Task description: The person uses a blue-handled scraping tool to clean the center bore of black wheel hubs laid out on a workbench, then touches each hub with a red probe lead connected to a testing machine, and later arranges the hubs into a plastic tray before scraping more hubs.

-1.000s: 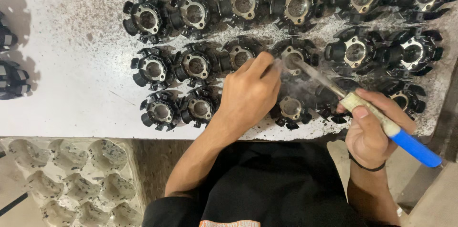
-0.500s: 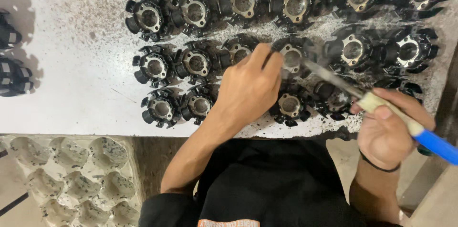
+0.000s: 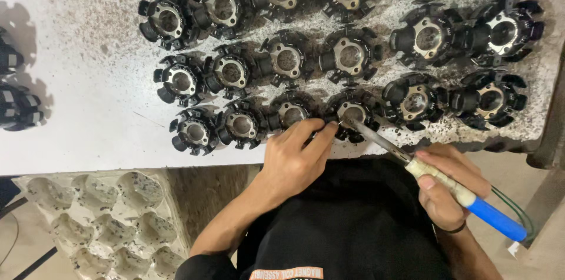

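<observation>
A white table (image 3: pixel 88 80), speckled with dark grit, carries about 3 rows of black stators (image 3: pixel 282 59) — round parts with a metal ring in the middle and stubby poles all round. They fill the table's right half; 2 more dark parts (image 3: pixel 17 109) sit at its left edge. Below the near edge, at the left, lies a pale moulded tray (image 3: pixel 94 221) with cup-shaped pockets.

The stator in hand (image 3: pixel 353 112) sits in the front row, close to the near edge and just right of its middle. The left hand (image 3: pixel 294 159) rests there with the fingers half curled, fingertips (image 3: pixel 326 130) pressed at that stator's left side; whether they pinch a fine wire I cannot tell. The right hand (image 3: pixel 450 183) is closed in a full grip round the soldering iron (image 3: pixel 435 174), on its pale taped collar above the blue handle, off the near edge. The metal tip touches the stator's centre ring.

The stator looks rigid and fairly heavy for its size, steady on the table. Its outer poles look like the safe hold; any thin leads would be fragile. The iron is stiff and light — best held by the handle only, since the shaft is likely hot.
</observation>
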The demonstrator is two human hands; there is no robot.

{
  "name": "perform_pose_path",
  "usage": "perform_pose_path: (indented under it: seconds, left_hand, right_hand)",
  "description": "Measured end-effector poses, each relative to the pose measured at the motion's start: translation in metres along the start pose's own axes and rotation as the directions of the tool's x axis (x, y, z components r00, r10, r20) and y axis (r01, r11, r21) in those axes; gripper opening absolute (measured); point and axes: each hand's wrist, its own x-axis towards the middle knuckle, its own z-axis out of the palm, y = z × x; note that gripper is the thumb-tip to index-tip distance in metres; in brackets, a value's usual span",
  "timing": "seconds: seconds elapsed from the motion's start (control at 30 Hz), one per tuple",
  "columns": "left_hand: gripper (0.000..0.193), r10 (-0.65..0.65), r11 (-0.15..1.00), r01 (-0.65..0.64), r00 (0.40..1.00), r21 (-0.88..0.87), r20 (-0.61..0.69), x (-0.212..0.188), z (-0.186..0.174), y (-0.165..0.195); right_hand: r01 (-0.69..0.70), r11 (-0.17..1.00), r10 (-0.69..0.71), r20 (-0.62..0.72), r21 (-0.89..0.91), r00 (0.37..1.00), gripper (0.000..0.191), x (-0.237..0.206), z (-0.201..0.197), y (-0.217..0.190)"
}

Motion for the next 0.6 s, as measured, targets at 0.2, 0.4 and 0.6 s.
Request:
perform_pose_path:
  seconds: [0.2, 0.4, 0.6]
  left_hand:
    - [0.024, -0.043, 0.999, 0.042, 0.998, 0.01, 0.055, 0.0, -0.002, 0.001]
    - [0.025, -0.056, 0.998, 0.056, 0.993, 0.003, 0.105, 0.005, -0.005, 0.002]
    - [0.037, -0.042, 0.997, 0.028, 0.982, 0.077, 0.184, 0.007, -0.01, 0.008]
  right_hand:
    - [-0.012, 1.0, 0.012, 0.003, 0.009, 1.0, 0.037, 0.004, -0.004, 0.002]
    - [-0.122, 0.955, 0.121, 0.018, 0.269, 0.992, 0.041, 0.0, -0.009, 0.013]
    - [-0.228, 0.917, 0.229, 0.037, 0.328, 0.973, 0.038, 0.004, -0.01, 0.01]
